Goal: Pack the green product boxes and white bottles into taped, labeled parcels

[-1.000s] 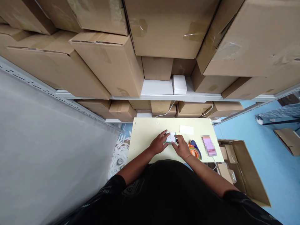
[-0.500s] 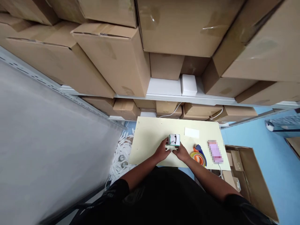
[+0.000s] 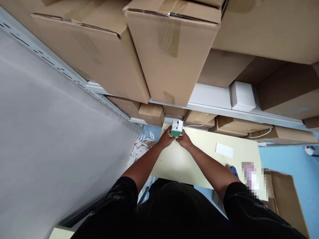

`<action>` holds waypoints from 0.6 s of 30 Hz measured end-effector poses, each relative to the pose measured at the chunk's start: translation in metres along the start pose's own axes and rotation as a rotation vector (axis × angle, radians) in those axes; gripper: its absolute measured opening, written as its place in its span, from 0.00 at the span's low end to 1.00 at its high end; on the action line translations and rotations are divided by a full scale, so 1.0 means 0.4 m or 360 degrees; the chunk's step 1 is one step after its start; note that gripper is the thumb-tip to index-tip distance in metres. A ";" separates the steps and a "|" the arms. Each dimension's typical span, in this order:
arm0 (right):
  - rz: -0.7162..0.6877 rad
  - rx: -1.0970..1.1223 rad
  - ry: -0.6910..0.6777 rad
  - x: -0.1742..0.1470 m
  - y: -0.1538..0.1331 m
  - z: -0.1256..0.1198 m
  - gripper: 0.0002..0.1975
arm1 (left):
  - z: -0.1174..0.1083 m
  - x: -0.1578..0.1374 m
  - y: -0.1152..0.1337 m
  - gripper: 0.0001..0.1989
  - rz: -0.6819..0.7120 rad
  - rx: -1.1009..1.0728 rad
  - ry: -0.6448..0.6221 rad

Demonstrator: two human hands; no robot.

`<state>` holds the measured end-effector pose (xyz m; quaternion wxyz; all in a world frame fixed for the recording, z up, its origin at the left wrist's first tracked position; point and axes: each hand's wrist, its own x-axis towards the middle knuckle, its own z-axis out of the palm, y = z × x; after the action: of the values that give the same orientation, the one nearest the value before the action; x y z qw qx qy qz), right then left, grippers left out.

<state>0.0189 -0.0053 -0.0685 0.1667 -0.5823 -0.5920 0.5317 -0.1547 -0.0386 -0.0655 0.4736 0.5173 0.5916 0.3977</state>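
A small green-and-white box [image 3: 176,132] is gripped between my two hands over the far left corner of the pale yellow table [image 3: 181,162]. My left hand [image 3: 165,139] presses on its left side, and my right hand [image 3: 184,139] holds the right side. The box's white top faces up and shows dark slots; its green side faces me. Whether it touches the tabletop I cannot tell. A white card or sheet [image 3: 224,150] lies on the table to the right of my hands.
A blue tape dispenser [image 3: 232,170], partly behind my right arm, and a blurred pink object [image 3: 250,174] lie at the table's right. Cardboard boxes [image 3: 171,49] crowd the shelf above. White paper strips [image 3: 141,149] cover the floor at left. An open carton [image 3: 286,196] stands at right.
Both hands have carried the small box away from me to the table's far left corner, tilting its green side into sight. The camera view has swung left.
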 end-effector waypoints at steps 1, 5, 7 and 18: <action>0.0009 -0.0027 0.0013 0.002 0.002 -0.002 0.43 | -0.004 0.001 -0.005 0.47 -0.0019 -0.0010 -0.0012; 0.0201 -0.0086 0.0075 -0.040 0.045 -0.030 0.40 | -0.005 -0.046 -0.019 0.45 -0.0220 0.0022 0.0045; 0.0277 -0.0051 0.0088 -0.090 0.081 -0.050 0.35 | 0.001 -0.106 -0.026 0.40 -0.0325 0.0040 0.0142; 0.0086 -0.0098 -0.0598 -0.357 0.256 -0.163 0.22 | 0.258 -0.736 -0.015 0.14 -0.0751 0.0039 0.0878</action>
<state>0.1628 -0.1256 -0.0680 0.0210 -0.4935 -0.6128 0.6169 -0.0509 -0.3325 -0.0516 0.3687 0.2453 0.8049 0.3951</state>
